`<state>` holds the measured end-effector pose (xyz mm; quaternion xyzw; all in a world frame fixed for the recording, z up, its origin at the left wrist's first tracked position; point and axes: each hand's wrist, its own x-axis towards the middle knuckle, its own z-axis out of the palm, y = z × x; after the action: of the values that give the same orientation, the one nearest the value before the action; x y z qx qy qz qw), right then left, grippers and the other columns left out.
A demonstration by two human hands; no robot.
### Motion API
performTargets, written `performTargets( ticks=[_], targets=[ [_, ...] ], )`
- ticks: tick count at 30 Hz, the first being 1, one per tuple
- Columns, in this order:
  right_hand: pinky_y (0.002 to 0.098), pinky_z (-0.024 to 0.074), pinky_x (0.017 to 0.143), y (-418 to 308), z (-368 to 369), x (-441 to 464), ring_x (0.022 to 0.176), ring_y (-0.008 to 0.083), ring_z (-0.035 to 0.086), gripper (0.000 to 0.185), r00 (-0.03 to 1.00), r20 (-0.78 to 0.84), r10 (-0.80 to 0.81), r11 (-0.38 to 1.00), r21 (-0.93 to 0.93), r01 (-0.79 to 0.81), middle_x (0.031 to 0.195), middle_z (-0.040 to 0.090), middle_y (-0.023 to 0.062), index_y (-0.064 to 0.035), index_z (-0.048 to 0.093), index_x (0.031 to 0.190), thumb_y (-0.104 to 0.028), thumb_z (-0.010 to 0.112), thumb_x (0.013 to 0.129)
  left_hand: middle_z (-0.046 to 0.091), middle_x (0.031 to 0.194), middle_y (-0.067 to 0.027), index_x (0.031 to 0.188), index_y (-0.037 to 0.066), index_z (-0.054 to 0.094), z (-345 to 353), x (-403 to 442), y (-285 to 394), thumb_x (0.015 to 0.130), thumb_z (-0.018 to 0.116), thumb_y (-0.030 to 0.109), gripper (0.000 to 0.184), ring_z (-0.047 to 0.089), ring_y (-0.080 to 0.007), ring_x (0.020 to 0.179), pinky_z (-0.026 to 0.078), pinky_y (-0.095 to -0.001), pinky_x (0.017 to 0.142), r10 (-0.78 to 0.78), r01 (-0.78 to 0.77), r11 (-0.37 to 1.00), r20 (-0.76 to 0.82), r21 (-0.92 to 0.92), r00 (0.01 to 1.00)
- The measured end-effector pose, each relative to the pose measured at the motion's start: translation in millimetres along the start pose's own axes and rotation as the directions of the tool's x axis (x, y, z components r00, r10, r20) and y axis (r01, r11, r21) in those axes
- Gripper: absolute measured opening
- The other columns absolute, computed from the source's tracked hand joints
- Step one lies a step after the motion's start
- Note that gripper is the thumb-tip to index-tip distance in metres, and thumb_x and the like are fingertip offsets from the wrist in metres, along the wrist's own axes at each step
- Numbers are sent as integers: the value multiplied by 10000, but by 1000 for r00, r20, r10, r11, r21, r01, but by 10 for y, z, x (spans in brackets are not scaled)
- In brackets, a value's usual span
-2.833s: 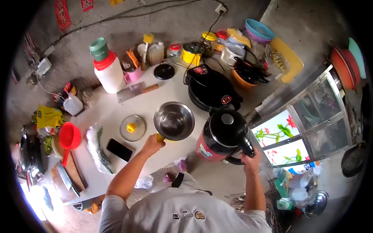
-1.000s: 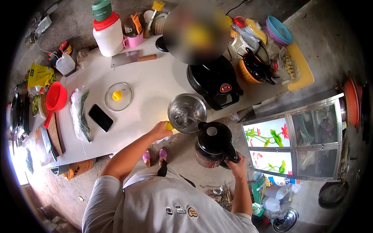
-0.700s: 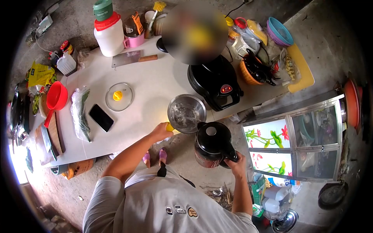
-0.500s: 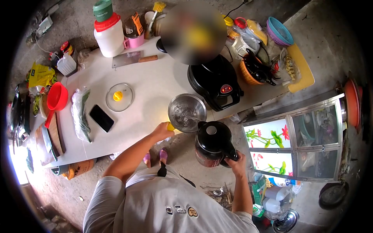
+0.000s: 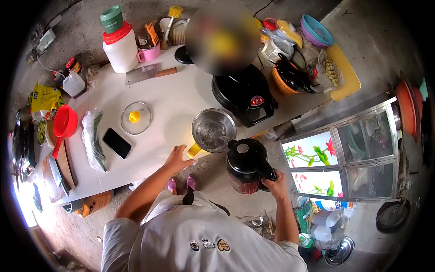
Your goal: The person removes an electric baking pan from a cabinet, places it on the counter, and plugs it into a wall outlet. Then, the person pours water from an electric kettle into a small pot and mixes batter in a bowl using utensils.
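Note:
My right hand (image 5: 275,182) is wrapped round the handle of a black and dark red kettle (image 5: 244,165), whose spout points at a steel pot (image 5: 213,129). Water shows in the pot, with a stream at its right edge near the spout. The pot stands at the table's front edge, its yellow handle (image 5: 194,150) toward me. Beside that handle my left hand (image 5: 178,158) is open, fingers apart. Left of the pot lies a glass lid (image 5: 136,119) with a yellow knob. A black electric pan (image 5: 242,97) stands behind the pot.
On the table (image 5: 154,165) are a phone (image 5: 117,143), a bagged green vegetable (image 5: 93,140), a cleaver (image 5: 142,75) and a red ladle (image 5: 65,121). An orange basket (image 5: 285,81) holds dark items at the back right. A glass-doored cabinet (image 5: 340,165) stands right. A blurred patch hides the rear middle.
The kettle has come to the pot, and water has appeared in the pot. My left hand has let go of the yellow handle. The view has shifted slightly.

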<state>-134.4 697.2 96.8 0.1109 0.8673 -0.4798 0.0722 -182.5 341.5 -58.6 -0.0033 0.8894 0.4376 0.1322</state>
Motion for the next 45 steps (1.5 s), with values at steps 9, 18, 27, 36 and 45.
performTargets(
  ticks=[9, 18, 27, 36, 45],
  targets=[
    [241, 388, 485, -59, -38, -42, 539, 75, 462, 217, 999, 26, 25, 1000, 17, -25, 599, 522, 2, 29, 588, 747, -113, 666, 603, 619, 750, -180, 726, 35, 642, -283, -1233, -1370, 824, 433, 463, 486, 593, -353, 774, 452, -431, 695, -421, 380, 870, 74, 316, 904],
    [251, 395, 477, -197, -51, -71, 529, 85, 474, 214, 996, 32, 79, 997, 18, -80, 604, 530, 9, 18, 582, 750, -109, 670, 601, 617, 880, -177, 804, 86, 651, 25, -1602, -2330, 813, 444, 307, 303, 580, -310, 885, 449, -400, 782, -507, 276, 813, 390, 512, 769],
    [279, 419, 515, -349, -81, -31, 554, 113, 512, 277, 999, 12, 34, 992, -119, -32, 597, 549, 61, 42, 588, 763, -144, 684, 583, 580, 1043, -168, 1057, 98, 570, 15, -1354, -1569, 759, 519, 299, 363, 543, -331, 987, 420, -413, 850, -403, 298, 899, 341, 320, 849],
    [287, 435, 541, -490, -123, 1, 567, 147, 545, 299, 999, 33, 25, 980, -196, -18, 611, 570, 102, 52, 590, 778, -154, 683, 583, 587, 1013, -178, 989, 75, 600, -91, -1489, -1779, 772, 488, 311, 340, 548, -332, 972, 425, -417, 844, -434, 258, 860, 366, 441, 823],
    [290, 436, 538, -390, -149, 53, 563, 148, 552, 297, 998, 49, 29, 983, -182, -20, 605, 572, 116, 49, 587, 779, -152, 698, 589, 577, 1039, -166, 977, 86, 607, -34, -1588, -2093, 762, 503, 328, 340, 534, -314, 1003, 430, -420, 837, -397, 275, 891, 327, 360, 858]
  ],
)
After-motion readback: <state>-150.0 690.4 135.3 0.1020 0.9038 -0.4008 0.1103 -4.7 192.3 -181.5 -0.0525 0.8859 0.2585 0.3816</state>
